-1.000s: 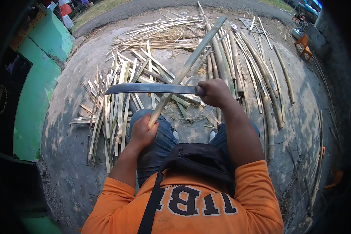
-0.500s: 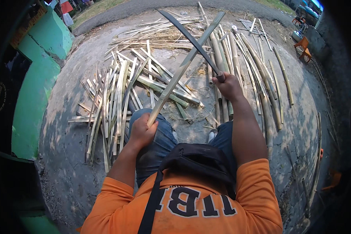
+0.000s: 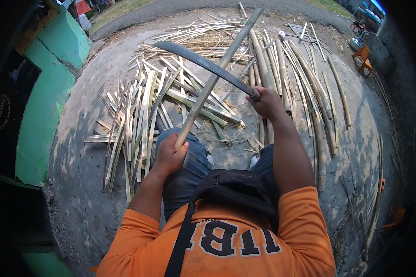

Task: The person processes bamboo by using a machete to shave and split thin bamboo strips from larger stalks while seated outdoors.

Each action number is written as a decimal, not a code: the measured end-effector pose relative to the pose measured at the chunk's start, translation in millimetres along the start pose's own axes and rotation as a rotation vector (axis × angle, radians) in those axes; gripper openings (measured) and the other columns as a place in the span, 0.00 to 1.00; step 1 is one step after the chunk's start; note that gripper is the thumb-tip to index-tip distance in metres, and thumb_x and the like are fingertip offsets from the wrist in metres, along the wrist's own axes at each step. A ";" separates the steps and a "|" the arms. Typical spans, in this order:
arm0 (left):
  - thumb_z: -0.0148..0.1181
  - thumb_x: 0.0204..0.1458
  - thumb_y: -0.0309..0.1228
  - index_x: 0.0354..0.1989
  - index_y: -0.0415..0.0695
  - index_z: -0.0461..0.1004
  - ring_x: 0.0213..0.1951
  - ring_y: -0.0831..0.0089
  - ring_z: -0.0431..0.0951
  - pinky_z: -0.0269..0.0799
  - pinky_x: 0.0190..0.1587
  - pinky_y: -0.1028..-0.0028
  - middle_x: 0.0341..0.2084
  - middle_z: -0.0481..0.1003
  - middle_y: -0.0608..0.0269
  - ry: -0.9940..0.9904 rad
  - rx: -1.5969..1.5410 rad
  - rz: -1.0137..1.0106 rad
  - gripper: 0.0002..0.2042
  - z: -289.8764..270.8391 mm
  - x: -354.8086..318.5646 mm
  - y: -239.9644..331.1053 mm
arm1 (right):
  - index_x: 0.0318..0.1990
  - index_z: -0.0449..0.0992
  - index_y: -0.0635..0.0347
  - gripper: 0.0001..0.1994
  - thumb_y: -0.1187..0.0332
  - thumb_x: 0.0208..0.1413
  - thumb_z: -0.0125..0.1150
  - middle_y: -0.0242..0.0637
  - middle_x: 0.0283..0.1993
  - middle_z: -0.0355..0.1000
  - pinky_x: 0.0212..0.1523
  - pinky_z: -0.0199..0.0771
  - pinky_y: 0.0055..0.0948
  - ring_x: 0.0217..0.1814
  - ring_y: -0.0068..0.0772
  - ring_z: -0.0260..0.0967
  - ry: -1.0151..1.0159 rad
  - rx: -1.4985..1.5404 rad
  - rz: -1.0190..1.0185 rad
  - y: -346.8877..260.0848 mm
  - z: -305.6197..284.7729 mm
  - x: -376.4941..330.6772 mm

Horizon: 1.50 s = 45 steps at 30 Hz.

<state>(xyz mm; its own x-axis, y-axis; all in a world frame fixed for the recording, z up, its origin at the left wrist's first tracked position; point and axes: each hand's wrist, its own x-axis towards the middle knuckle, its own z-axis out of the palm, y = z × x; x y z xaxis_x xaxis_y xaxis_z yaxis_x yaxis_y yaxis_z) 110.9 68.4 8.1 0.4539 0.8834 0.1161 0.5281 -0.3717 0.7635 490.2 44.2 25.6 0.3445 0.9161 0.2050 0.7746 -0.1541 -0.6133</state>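
Observation:
My left hand (image 3: 171, 153) is closed round the lower end of a split bamboo strip (image 3: 200, 102), just above my left knee. The strip slants up and away to the right. In my right hand (image 3: 267, 102) is the handle of a machete (image 3: 203, 61), its long dark curved blade reaching to the far left. The blade crosses the strip around its middle; whether the edge touches it I cannot tell. Beyond my knees, a heap of split bamboo strips (image 3: 145, 108) lies on the left, partly behind the held strip.
Long bamboo poles (image 3: 309, 87) lie on the right of the concrete ground (image 3: 74, 184). More thin strips (image 3: 194, 34) are spread farther off, short of the road (image 3: 171, 14). A green wall (image 3: 41, 124) stands at left, an orange chair (image 3: 363, 60) at far right.
The machete has swung round to the left, its blade lying flatter and crossing the strip lower down. My right hand has shifted slightly left; my left hand keeps its hold.

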 end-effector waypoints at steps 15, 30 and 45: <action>0.65 0.58 0.36 0.41 0.36 0.76 0.31 0.42 0.80 0.73 0.36 0.55 0.25 0.76 0.41 -0.013 -0.065 0.009 0.14 -19.0 -4.3 -3.0 | 0.31 0.79 0.55 0.15 0.54 0.51 0.76 0.46 0.29 0.79 0.37 0.78 0.52 0.34 0.56 0.79 0.133 -0.164 -0.275 -56.1 -7.6 -22.3; 0.66 0.58 0.34 0.41 0.36 0.76 0.29 0.54 0.80 0.74 0.37 0.60 0.26 0.77 0.45 0.000 -0.088 -0.058 0.13 -6.6 3.2 -13.4 | 0.32 0.79 0.53 0.11 0.57 0.58 0.65 0.46 0.31 0.79 0.41 0.79 0.52 0.34 0.56 0.79 -0.058 -0.174 -0.216 -55.5 8.4 -8.5; 0.65 0.57 0.32 0.37 0.39 0.75 0.29 0.64 0.76 0.71 0.35 0.65 0.25 0.75 0.56 0.015 -0.103 -0.060 0.09 2.9 6.8 -16.9 | 0.33 0.80 0.53 0.12 0.58 0.62 0.57 0.49 0.31 0.79 0.44 0.79 0.54 0.38 0.59 0.79 0.019 -0.207 -0.188 -24.1 15.3 -3.7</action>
<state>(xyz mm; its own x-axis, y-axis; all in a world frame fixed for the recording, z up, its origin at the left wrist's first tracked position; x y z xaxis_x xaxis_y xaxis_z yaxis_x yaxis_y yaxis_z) 107.1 79.8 -5.9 0.4127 0.9076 0.0775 0.4769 -0.2877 0.8305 462.2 50.2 28.0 0.1928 0.9288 0.3165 0.9171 -0.0558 -0.3948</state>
